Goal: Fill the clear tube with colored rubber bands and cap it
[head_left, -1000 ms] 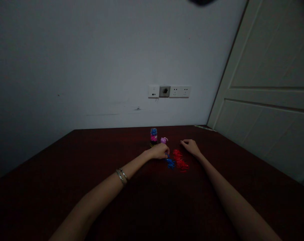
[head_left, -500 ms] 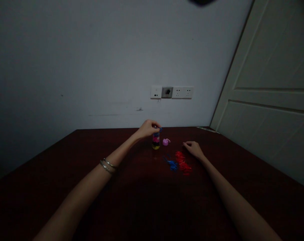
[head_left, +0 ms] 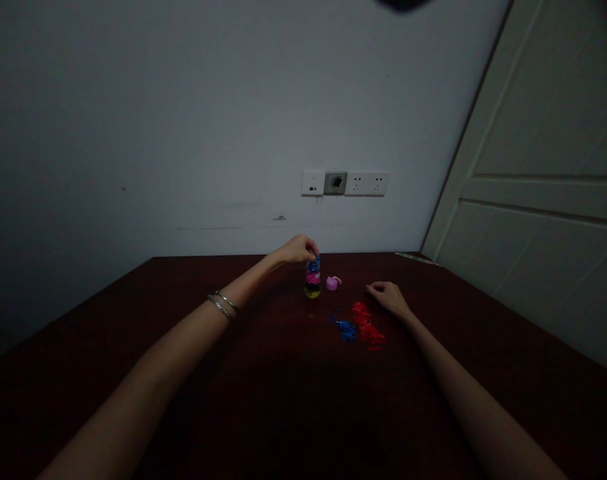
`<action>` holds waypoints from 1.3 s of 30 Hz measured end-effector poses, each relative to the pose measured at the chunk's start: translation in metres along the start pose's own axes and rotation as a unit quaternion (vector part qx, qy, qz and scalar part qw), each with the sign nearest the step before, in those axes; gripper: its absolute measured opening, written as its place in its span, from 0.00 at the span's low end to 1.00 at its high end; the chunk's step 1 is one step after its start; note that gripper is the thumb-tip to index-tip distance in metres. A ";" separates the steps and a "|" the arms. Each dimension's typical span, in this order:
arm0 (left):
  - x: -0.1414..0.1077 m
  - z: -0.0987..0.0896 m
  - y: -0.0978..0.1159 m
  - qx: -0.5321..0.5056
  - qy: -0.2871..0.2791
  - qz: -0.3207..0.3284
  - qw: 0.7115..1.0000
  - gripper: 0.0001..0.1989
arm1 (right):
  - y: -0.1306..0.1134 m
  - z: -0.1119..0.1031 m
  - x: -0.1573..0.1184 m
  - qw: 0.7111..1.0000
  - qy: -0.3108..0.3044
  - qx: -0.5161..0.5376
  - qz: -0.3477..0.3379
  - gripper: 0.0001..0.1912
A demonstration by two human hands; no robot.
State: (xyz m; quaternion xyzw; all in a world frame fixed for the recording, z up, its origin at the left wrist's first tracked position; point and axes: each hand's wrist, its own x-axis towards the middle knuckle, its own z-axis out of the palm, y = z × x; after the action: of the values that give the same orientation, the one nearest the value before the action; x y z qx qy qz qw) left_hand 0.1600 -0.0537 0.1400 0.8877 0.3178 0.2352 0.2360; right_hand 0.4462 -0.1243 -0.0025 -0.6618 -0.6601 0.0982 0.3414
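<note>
A clear bottle [head_left: 312, 280] stands upright on the dark red table, with yellow, black, pink and blue layers inside. At its mouth my left hand [head_left: 302, 249] pinches something small and blue. To the bottle's right sits a pink lid [head_left: 332, 283] with a loop. My right hand [head_left: 386, 295] rests on the table beyond the red pieces, its fingers curled together; what they hold, if anything, is too small to make out. Nearer to me lie a loose pile of blue pieces [head_left: 347, 331] and a larger scatter of red pieces [head_left: 367, 327], side by side.
The table [head_left: 263, 400] meets a pale wall at its back edge. Sockets and switches [head_left: 366, 183] are mounted on that wall. A panelled door [head_left: 543, 213] stands at the right, and a thin flat strip [head_left: 416, 258] lies near the back right corner.
My left hand has shifted slightly, its fingertips now right at the bottle's mouth and the blue bit lower. My right hand has stayed in place.
</note>
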 end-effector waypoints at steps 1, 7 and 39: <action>0.000 0.000 0.000 -0.001 -0.002 0.000 1.000 0.11 | 0.001 0.000 0.000 1.000 0.000 0.000 -0.001 0.19; 0.000 -0.004 0.002 0.021 -0.003 -0.002 1.000 0.08 | 0.003 0.002 0.001 1.000 0.005 0.005 -0.011 0.18; -0.017 -0.006 0.000 0.032 -0.022 0.028 0.999 0.19 | 0.003 0.001 0.000 1.000 0.011 0.003 -0.020 0.18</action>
State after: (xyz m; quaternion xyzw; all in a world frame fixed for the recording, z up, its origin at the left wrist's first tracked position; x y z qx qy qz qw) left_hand 0.1446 -0.0633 0.1398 0.9083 0.2952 0.2114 0.2077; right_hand 0.4481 -0.1231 -0.0051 -0.6481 -0.6695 0.0862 0.3525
